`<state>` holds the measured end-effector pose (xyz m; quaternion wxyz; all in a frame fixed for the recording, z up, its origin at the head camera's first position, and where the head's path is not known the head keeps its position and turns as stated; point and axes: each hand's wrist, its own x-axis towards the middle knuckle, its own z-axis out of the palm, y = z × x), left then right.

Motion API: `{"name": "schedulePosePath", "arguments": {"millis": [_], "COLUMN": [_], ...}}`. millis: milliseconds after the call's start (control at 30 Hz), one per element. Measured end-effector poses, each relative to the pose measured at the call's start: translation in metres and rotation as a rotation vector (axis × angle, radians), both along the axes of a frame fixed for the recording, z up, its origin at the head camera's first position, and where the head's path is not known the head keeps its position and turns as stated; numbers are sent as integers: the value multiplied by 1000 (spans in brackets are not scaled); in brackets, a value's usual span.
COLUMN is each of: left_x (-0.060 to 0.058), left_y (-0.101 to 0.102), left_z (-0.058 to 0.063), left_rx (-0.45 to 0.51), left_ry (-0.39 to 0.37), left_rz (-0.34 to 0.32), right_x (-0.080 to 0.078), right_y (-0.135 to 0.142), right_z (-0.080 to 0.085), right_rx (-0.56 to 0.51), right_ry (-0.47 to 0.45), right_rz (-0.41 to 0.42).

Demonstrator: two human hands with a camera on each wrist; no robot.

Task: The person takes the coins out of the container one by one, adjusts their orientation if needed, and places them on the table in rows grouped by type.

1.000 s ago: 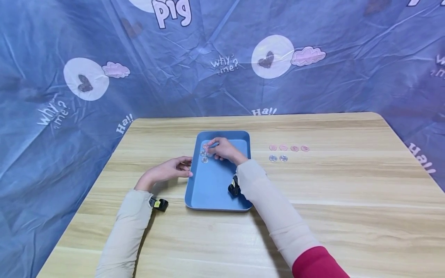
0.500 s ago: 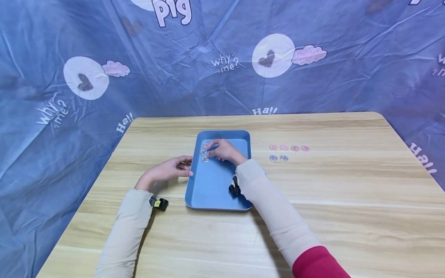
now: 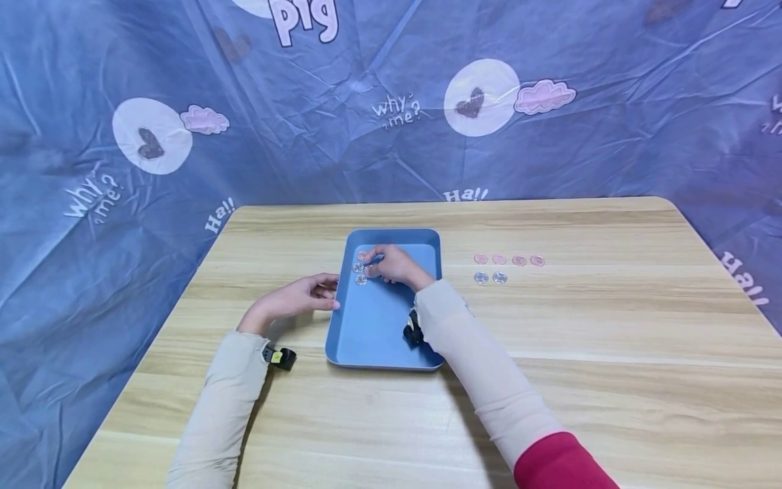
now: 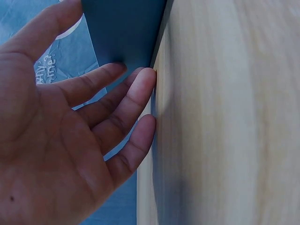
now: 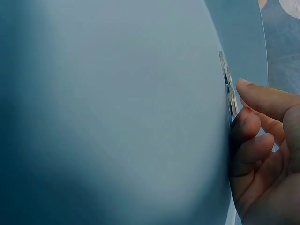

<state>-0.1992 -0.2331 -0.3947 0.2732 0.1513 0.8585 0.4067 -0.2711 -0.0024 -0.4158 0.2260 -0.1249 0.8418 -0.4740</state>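
The blue tray [image 3: 385, 326] lies on the table with several coins near its far left corner. A reddish coin [image 3: 362, 256] is at the top, with silver coins [image 3: 360, 280] below it. My right hand [image 3: 396, 263] reaches into the tray, its thumb and forefinger around a coin beside these, partly hidden by the fingers. In the right wrist view, two coins [image 5: 232, 101] show edge-on by the thumb, and the other fingers curl against the tray floor. My left hand [image 3: 305, 296] touches the tray's left wall with loosely bent fingers, its palm showing in the left wrist view.
Right of the tray, a row of several pink coins [image 3: 518, 260] lies on the wooden table [image 3: 611, 326], with two silver coins [image 3: 499, 278] in front of it. A blue printed cloth [image 3: 342, 149] hangs behind the table.
Both hands keep almost the same place. The right hand's fingers shift slightly at the coins; the tray and the coins on the table stay put.
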Motion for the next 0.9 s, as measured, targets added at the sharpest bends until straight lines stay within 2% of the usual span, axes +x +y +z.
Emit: {"name": "schedulePosePath", "arguments": {"millis": [467,700,900], "left_x": [1,0,0], "left_y": [0,0,1], "left_z": [0,0,0], "left_rx": [5,8,0], "left_ry": [1,19,23], "left_rz": [5,-9,-9], "right_x": [2,5,6], "right_y": [-1,-2,-2], "right_z": [-1,3,4], "right_rx": [39,110,140], "right_ry": [59,172,165], "right_rz": [80,161,176]}}
